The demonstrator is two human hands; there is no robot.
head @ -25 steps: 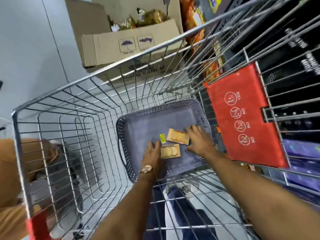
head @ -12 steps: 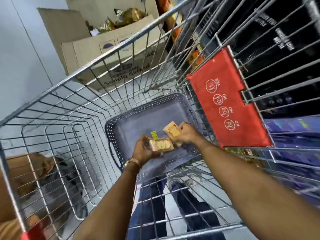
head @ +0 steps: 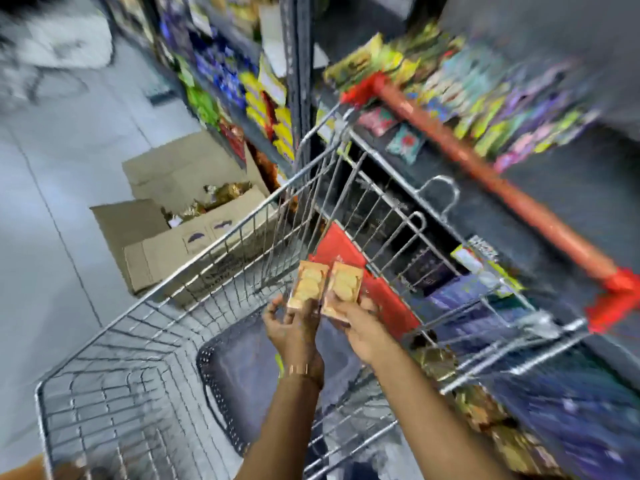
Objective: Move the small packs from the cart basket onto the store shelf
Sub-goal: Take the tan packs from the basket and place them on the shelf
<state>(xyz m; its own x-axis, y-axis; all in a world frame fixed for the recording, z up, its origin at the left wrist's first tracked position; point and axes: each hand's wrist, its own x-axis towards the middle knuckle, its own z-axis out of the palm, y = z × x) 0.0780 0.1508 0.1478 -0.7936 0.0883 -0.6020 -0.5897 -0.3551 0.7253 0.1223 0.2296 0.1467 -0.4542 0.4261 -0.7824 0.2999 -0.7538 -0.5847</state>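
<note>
- Plainly, each hand carries one pack: the left hand (head: 292,329) pinches the left pack (head: 307,284) by its lower end, thumb to one side and fingers behind, and the right hand (head: 360,327) grips the right pack (head: 344,287) the same way, from below.
- The two packs stand nearly upright and side by side, their long edges touching or almost so, raised above the grey basket (head: 221,386) that sits in the wire cart (head: 145,341).
- They look like thin, flat cartons or trays showing round biscuits on the face, so they are likely light and fairly stiff, though the contents would crack if squeezed hard or dropped.
- The wrapping appears glossy, so it may be slippery; a hold across the short end or along both long edges seems safest, with no pressure on the flat face.
- The store shelf (head: 519,188) stands just beyond the cart's red handle (head: 491,181), heavily blurred, so no free slot can be made out.
- Whether more packs remain in the basket cannot be told, as the arms cover much of it.
</note>
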